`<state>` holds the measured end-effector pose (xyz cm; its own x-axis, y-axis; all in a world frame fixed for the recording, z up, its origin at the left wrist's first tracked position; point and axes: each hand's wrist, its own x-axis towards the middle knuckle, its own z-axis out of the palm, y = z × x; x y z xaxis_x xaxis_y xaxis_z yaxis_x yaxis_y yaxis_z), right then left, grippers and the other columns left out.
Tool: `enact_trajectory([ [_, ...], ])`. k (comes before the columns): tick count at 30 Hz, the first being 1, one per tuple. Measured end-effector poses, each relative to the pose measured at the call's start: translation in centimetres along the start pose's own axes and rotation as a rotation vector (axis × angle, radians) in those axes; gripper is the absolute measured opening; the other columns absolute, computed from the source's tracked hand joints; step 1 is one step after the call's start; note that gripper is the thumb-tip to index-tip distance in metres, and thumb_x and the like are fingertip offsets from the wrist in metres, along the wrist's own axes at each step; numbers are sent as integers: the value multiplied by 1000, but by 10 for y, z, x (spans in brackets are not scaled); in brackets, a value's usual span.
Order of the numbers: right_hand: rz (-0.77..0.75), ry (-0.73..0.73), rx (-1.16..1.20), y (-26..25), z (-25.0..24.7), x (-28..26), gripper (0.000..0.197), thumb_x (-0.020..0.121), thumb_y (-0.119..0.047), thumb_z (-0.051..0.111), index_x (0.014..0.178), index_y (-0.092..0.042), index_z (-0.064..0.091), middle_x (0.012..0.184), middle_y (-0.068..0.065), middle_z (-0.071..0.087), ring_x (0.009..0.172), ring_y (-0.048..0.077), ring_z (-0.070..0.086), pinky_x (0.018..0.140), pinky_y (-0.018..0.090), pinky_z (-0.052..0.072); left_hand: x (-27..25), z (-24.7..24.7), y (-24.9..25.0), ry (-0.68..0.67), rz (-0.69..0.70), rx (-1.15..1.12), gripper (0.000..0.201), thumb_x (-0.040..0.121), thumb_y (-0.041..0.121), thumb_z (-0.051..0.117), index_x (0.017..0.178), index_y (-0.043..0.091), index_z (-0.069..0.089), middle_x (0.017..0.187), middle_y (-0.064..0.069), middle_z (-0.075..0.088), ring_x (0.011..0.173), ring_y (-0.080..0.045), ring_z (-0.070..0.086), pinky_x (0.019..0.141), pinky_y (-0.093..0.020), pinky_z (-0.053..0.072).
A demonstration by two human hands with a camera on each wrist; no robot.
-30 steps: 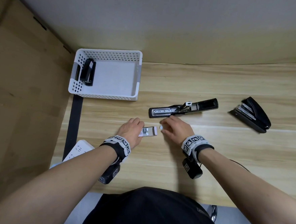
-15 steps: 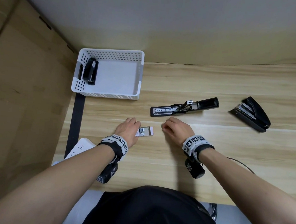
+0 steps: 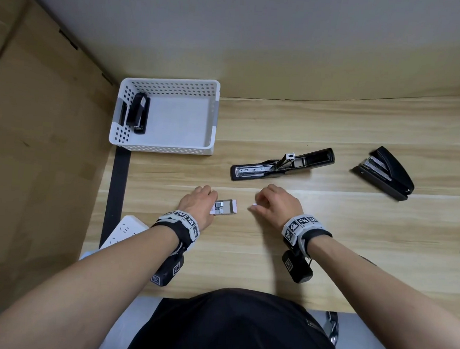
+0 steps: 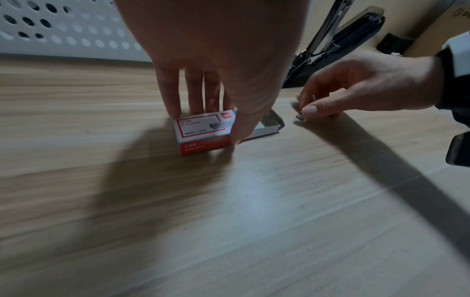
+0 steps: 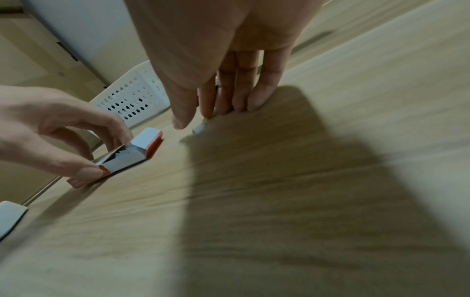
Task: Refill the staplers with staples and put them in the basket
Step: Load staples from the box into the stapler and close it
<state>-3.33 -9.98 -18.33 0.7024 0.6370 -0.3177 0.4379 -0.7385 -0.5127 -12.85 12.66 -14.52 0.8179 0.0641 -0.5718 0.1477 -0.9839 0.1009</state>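
Apparently half-open red-white staple box [image 4: 203,130]

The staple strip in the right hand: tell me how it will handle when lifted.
The staple strip looks thin and small, so probably light. The right hand only pinches it, so it may slip. Probably brittle, apt to snap.

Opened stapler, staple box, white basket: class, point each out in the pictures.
opened stapler [image 3: 256,171]: head view, metal staple channel.
staple box [image 4: 198,128]: left wrist view, printed top.
white basket [image 3: 160,149]: head view, near perforated wall.
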Motion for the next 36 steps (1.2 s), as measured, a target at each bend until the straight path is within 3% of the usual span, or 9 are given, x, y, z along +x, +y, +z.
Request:
enact_trajectory([
  [5, 54, -28, 13, -7, 2, 1, 14, 83, -43, 66, 88, -31, 60, 100, -11, 54, 100, 12, 52, 72, 33, 51, 0, 2, 1, -2, 5, 3, 33, 84, 20, 62, 114, 18, 50, 115, -1, 47, 106, -21, 46, 75, -32, 41],
  [10, 82, -48, 64, -14, 0, 8, 7, 78, -27, 65, 75, -30, 59, 86, -13, 54, 89, 11, 55, 68, 29, 49, 0, 2, 2, 0, 5, -3, 33, 84, 19, 62, 114, 18, 50, 115, -1, 46, 107, -21, 45, 75, -32, 42],
  [13, 69, -68, 73, -16, -2, 9, 13, 77, -30, 71, 75, -30, 58, 84, -13, 55, 85, 10, 55, 67, 28, 49, 0, 2, 2, 1, 5, -4, 33, 84, 17, 62, 114, 18, 50, 115, -1, 47, 106, -21, 45, 74, -32, 41],
  [18, 26, -126, 60, -13, -2, 5, 19, 74, -37, 77, 80, -32, 59, 93, -16, 57, 95, 7, 51, 73, 29, 47, 0, 3, 2, 13, -2, -5, 32, 83, 17, 62, 113, 19, 51, 114, 0, 47, 105, -20, 46, 71, -30, 37],
  [24, -7, -98, 107, -11, -2, 0, 23, 83, -55, 64, 80, -34, 56, 91, -17, 57, 93, 5, 47, 72, 29, 44, 1, 3, 2, 17, -7, -11, 32, 83, 17, 61, 114, 19, 51, 115, 0, 47, 107, -20, 45, 71, -30, 36],
  [27, -14, -74, 108, -11, 0, 0, 19, 88, -51, 60, 82, -34, 56, 92, -15, 57, 94, 7, 49, 70, 29, 44, 1, 2, 2, 18, -9, -11, 32, 84, 18, 61, 114, 19, 50, 115, 0, 47, 108, -21, 45, 72, -31, 38],
  [36, -89, -73, -26, -12, 4, -1, 16, 83, -43, 66, 95, -34, 62, 103, -14, 57, 101, 10, 51, 68, 27, 45, 0, 3, 2, 28, -3, -3, 33, 85, 20, 63, 115, 19, 50, 116, -1, 48, 108, -21, 45, 72, -31, 38],
])
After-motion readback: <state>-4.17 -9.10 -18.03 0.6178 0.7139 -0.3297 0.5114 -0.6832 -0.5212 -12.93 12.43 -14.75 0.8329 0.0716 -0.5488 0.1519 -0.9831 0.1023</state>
